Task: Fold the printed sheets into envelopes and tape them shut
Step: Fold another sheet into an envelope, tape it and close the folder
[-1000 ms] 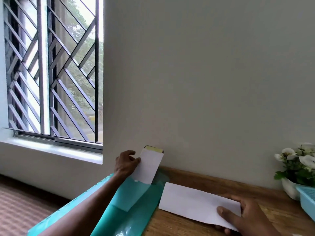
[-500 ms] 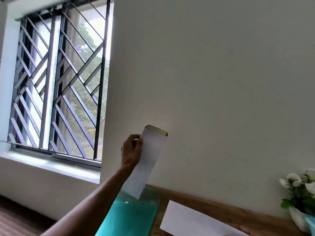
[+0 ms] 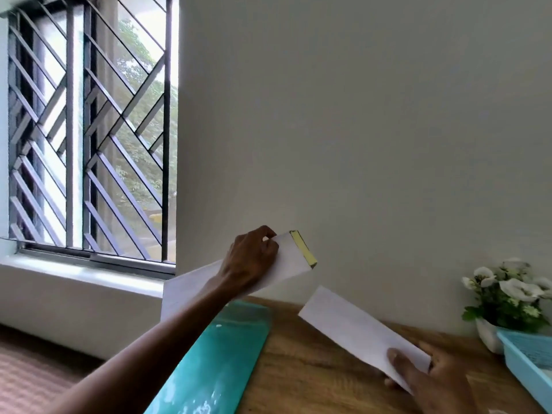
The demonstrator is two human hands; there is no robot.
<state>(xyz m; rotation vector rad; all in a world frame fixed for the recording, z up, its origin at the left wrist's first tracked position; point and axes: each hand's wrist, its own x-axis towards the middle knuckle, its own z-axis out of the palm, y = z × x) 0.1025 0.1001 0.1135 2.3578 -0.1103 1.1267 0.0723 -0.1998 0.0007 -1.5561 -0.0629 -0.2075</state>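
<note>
Envelope (image 3: pixel 291 258): held aloft near the wall by the left hand (image 3: pixel 249 264) — fingers curled round it, yellow strip at its far end.
Folded sheet (image 3: pixel 355 331): pinched by the right hand (image 3: pixel 430 375) above the wooden table (image 3: pixel 304 369).
Blue tray (image 3: pixel 525 354): contents cut off at the frame edge.
Flowerpot (image 3: pixel 487 334): white flowers held — beside the tray.
Teal folder (image 3: pixel 221 360): laid flat on the table.

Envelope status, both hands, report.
Left hand grips envelope aloft, yellow strip end up. Right hand pinches folded sheet over the table. Nothing between them.
</note>
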